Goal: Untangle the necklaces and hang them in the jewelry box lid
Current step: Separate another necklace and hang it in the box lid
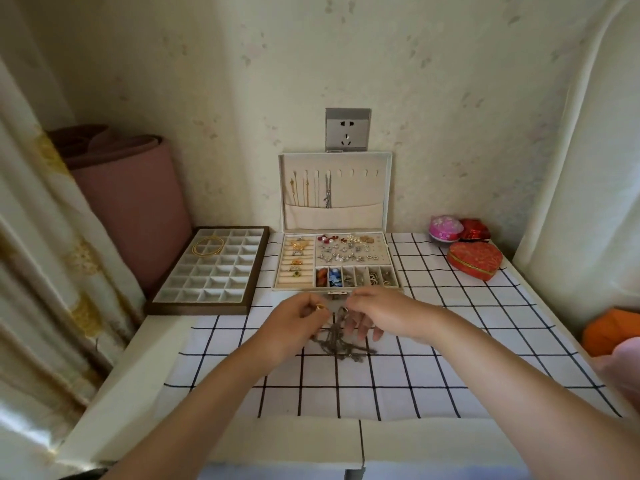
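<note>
Progress roughly partway, judging by the lid [367, 192]: propped upright against the wall [450, 116], with a few gold chains [304, 190] and one silver chain [328, 194] already on the left-hand hooks [317, 174], ends tucked into the pocket [349, 216]; right-hand hooks bare. Left to sort: a dark tangle of necklaces [341, 344] lying on the checked cloth [346, 386] just in front of the jewelry box [298, 289]. Left hand [294, 323] closed in a pinch on a small gold piece [320, 307], perhaps a clasp or ring, at the top of the tangle. Right hand [384, 311] pinching a strand just beside it, other fingers spread downward over the knot. Upper ends held slightly raised, bulk resting on the cloth. Number of necklaces in the knot: cannot tell.

Around: compartment tray [194, 310] with gold bangles [207, 245] left of the box; pink round box [445, 228], small red box [476, 231] and red heart-shaped box [474, 259] to the right, well apart from the hands. Open box, full of rings and earrings, between hands and lid, meaning a reach across it for every hanging, with some risk of dangling ends catching on the contents.
</note>
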Demonstrator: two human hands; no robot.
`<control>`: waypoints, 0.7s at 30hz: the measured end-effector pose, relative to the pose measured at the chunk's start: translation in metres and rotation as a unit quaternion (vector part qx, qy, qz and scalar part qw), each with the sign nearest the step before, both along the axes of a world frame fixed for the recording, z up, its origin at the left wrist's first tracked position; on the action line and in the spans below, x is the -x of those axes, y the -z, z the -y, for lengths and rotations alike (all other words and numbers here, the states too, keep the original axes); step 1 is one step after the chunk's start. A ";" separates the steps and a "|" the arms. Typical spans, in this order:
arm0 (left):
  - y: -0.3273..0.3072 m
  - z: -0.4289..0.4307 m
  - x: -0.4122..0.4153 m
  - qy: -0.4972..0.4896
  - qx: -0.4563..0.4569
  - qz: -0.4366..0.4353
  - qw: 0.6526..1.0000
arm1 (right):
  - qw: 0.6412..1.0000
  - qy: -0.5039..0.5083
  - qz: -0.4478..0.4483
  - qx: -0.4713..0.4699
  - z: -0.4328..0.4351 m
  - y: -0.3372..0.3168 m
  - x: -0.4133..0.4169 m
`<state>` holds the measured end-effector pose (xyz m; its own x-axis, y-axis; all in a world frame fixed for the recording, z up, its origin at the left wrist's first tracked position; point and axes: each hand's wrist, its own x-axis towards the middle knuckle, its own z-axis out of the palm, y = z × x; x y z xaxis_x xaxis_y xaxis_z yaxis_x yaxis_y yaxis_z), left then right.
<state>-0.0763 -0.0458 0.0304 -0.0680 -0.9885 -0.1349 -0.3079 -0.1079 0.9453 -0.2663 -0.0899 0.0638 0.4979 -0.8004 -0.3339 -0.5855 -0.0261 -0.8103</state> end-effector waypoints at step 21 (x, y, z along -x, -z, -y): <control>0.010 -0.004 -0.018 0.059 0.026 0.347 0.935 | 0.947 -0.063 -0.231 0.213 0.002 0.015 -0.002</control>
<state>-0.0578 -0.0413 0.0202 -0.0914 -0.9860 -0.1393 -0.8569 0.0066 0.5154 -0.2646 -0.0917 0.0491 0.4778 -0.8554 -0.2000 -0.8457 -0.3862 -0.3683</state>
